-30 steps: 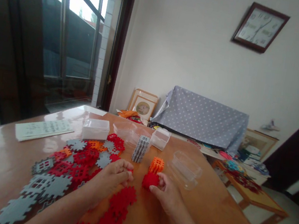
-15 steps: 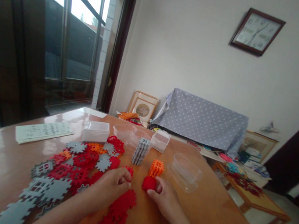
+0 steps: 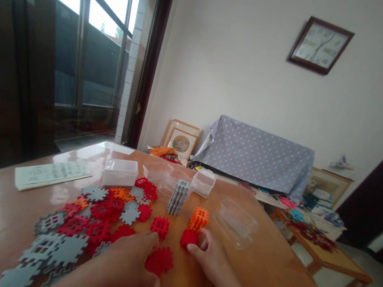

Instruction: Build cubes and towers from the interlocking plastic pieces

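Note:
My left hand (image 3: 135,264) is over the red toothed pieces (image 3: 161,260) near the front, thumb and fingers apart, nothing visible between them. Thumb and fingers of my right hand (image 3: 211,258) hold a small red stack (image 3: 188,239) on the table. Directly behind that stands an orange stack (image 3: 199,219). A taller grey stack (image 3: 178,198) rises to its left. One red window piece (image 3: 160,227) lies just beyond my left fingers. Grey, red and orange toothed pieces (image 3: 99,228) spread over the table's left part.
Toward the back are a white lidded box (image 3: 120,173), a clear box (image 3: 203,183) and clear plastic trays (image 3: 162,173). Another clear tray (image 3: 235,223) lies to the right. Paper sheets (image 3: 52,175) lie at the left on the wooden table (image 3: 265,277).
My left hand has moved down and left, its thumb and fingers spreading from a pinch. The red window piece now shows fully. My right hand stays at the red stack.

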A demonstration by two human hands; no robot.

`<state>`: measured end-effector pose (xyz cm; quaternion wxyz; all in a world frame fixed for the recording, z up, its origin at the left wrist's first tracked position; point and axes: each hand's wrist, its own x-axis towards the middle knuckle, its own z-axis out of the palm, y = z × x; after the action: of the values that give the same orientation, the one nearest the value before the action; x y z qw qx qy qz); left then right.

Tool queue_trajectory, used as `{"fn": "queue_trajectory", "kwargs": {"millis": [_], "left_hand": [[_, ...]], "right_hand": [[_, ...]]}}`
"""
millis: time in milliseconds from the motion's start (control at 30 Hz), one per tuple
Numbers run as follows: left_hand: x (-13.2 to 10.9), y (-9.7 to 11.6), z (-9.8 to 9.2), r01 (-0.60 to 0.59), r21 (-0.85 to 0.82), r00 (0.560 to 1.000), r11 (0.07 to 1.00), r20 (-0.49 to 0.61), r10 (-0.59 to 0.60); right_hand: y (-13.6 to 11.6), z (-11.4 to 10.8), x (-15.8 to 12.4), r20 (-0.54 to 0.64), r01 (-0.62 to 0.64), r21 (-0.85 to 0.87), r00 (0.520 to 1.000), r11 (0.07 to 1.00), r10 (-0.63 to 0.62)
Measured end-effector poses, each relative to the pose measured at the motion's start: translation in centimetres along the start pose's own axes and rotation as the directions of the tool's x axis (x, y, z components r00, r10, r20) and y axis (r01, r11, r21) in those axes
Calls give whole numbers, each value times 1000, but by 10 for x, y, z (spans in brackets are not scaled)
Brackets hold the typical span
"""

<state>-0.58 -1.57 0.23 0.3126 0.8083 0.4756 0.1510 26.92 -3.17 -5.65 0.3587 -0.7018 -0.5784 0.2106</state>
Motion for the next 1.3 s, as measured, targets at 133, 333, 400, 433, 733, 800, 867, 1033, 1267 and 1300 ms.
{"fn": "queue_trajectory", "kwargs": {"millis": [133, 333, 400, 433, 733, 800, 867, 1033, 1267, 1300], "left_hand": [[1, 5, 4, -11, 81, 1000, 997, -4, 11], [0, 6, 3, -60, 84, 998, 995, 2, 60], [-2, 6, 0, -70, 61, 997, 996, -17, 71], [-2, 6, -1, -86, 43, 995, 995, -40, 88], [2, 15, 3, -363, -16, 916, 932, -188, 354], [2, 15, 7, -386, -40, 906, 922, -207, 370], [3, 15, 11, -397, -80, 898, 914, -238, 369], [14, 15, 22, -352, -430, 924, 831, -304, 233], [19, 18, 11, -126, -843, 990, 523, -73, 122], [19, 19, 9, -117, -853, 991, 509, -68, 112]], "right_hand": [[-4, 0, 1, -77, 15, -17, 997, 1000, -16], [-19, 2, -4, -109, 95, -7, 989, 995, -96], [-27, 3, -8, -129, 114, 54, 986, 992, -106], [-31, 3, -10, -134, 125, 97, 985, 987, -112], [-64, 21, -33, 194, 29, 553, 967, 833, -162], [-69, 23, -35, 236, -33, 631, 960, 775, -151], [-72, 22, -36, 243, -81, 685, 962, 724, -122], [-74, 13, -37, 204, -129, 728, 978, 673, -34], [-74, 12, -37, 188, -100, 784, 979, 612, -82], [-75, 12, -38, 190, -101, 789, 978, 605, -85]]}}
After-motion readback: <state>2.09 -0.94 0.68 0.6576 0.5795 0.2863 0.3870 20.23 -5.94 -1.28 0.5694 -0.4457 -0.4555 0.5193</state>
